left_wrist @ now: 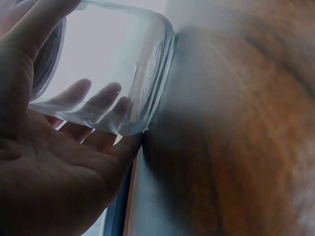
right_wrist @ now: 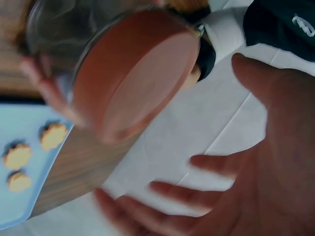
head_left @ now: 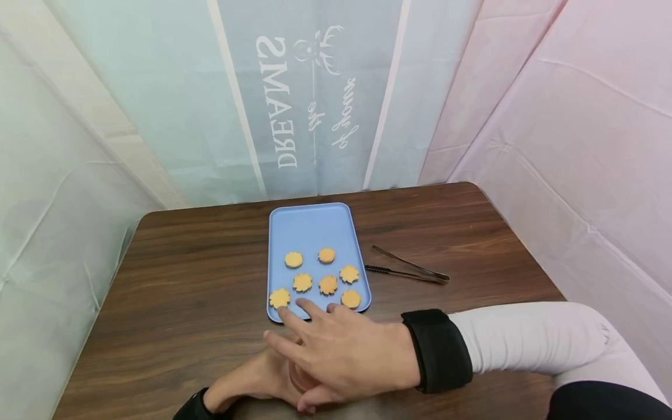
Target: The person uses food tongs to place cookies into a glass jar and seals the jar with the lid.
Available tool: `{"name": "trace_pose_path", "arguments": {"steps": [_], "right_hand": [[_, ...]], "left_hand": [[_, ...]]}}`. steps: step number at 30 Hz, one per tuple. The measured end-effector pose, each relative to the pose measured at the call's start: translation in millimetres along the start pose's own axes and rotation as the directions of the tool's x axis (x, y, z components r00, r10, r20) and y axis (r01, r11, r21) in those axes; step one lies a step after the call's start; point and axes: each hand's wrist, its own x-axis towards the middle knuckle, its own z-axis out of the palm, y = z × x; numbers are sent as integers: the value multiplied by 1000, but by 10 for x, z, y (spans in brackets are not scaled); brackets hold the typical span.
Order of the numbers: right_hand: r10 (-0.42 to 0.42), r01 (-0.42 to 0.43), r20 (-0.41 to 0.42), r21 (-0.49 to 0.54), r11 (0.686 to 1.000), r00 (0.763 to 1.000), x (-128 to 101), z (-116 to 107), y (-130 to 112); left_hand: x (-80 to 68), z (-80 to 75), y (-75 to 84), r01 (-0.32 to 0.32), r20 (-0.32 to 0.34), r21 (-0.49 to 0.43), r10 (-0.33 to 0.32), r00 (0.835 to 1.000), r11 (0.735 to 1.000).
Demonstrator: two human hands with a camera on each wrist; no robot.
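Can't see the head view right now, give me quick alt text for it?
Near the table's front edge, the right hand, fingers spread, hovers over the left hand, hiding whatever it holds. Beyond them a blue tray carries seven flower-shaped cookies, with metal tongs lying to its right on the dark wooden table.

Only readable txt is on the pale blue-grey plastic backdrop sheet [head_left: 310, 99]: white "DREAMS", sideways and mirrored, plus script "the" & "your" w/ a deer-head logo.
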Motion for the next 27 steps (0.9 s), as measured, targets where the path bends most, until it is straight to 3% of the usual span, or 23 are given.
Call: {"name": "trace_pose_path", "arguments": {"steps": [3, 7, 12, 19, 27], "right_hand": [[68, -68, 20, -1, 998, 997, -4, 34, -89], [70, -70, 22, 10, 998, 997, -7, 100, -139], [13, -13, 4, 1, 1000, 1000, -16, 149, -139], [-63, 60, -50, -63, 996, 997, -30, 183, -116], [-166, 167, 21, -47, 985, 986, 17, 159, -26]], "left_hand": [[12, 11, 20, -29, -27, 46, 30, 999, 999], [22, 18, 26, -66, -35, 22, 67, 997, 998], [24, 17, 37, -1, -5, -40, 1, 1000, 999], [40, 10, 35, -6, -8, -35, 6, 1000, 999], [30, 7, 21, -19, 5, -68, 19, 1000, 998]]}}
